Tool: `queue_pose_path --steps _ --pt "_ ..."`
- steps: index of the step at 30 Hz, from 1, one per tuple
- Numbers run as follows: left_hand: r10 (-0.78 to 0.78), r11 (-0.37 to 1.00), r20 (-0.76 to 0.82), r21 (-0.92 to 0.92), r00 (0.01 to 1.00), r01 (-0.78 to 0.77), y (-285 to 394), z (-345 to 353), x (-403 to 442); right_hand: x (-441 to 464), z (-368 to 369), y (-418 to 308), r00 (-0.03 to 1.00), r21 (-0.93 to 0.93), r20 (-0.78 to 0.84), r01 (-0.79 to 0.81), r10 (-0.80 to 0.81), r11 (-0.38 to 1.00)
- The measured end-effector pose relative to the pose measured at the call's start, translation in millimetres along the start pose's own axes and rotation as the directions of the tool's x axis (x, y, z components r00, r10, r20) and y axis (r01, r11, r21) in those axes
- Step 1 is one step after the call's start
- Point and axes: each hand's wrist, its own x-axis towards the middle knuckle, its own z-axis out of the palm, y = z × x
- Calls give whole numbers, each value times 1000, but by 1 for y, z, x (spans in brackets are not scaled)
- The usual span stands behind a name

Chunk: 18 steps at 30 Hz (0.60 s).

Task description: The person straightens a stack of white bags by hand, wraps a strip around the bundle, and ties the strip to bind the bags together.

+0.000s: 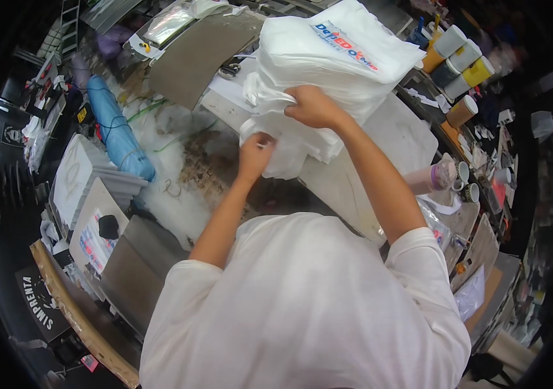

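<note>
1. Loosely stacked, the thin, crinkly white bags (335,74), printed blue and red, lie in a thick pile on the scuffed, pale worktop (338,191).
2. The right hand (312,107) pinches the pile's gathered edge; the left hand (257,154) curls at a filmy flap (288,162), its grip too blurred to tell.
3. A flat brown sheet (198,58) lies beside the pile.
4. Cylindrical tubs (466,55) crowd the right; a glossy blue roll (111,123) slants at left.

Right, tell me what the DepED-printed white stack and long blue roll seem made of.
DepED-printed white stack: perhaps thin fabric or plastic, mostly matte; its loose edges fold limply. Long blue roll: probably plastic film outside, fairly glossy, judging by pale highlights and creases.
</note>
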Motion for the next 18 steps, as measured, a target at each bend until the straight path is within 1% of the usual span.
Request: queue_pose_path --steps 2,3,5,6,8,10,12,13,14,15,18 --pt "119 965 183 208 976 -157 -4 13 -15 3 1 2 994 52 66 -89 86 995" --pt "117 966 177 208 977 -153 -3 16 -20 4 2 2 994 50 71 -85 82 995" --pt "314 860 117 385 942 -334 -4 21 -23 5 1 1 999 37 -5 -52 52 998" --pt "240 876 173 385 955 -290 -5 19 -22 4 -1 0 999 37 -5 -54 54 998" --pt "252 874 199 373 947 -311 -6 16 -20 4 -5 -1 997 23 46 -64 63 998" --pt "264 871 224 363 938 -331 -5 12 -18 3 -7 -1 997 33 46 -61 60 998" --pt "166 967 141 169 976 -189 -2 9 -16 3 -8 1 997 44 44 -60 58 997" --pt "166 967 144 169 976 -189 -1 7 -15 2 -7 1 999 41 33 -23 21 999" --pt "136 980 134 124 982 -153 4 4 -11 2 -6 2 1000 38 24 17 -17 999" --pt "107 990 124 77 986 -117 9 2 -7 2 -6 3 1000 37 25 16 -17 999" --pt "108 988 123 93 986 -120 29 -2 -3 4 -4 4 999 79 16 32 -34 996"
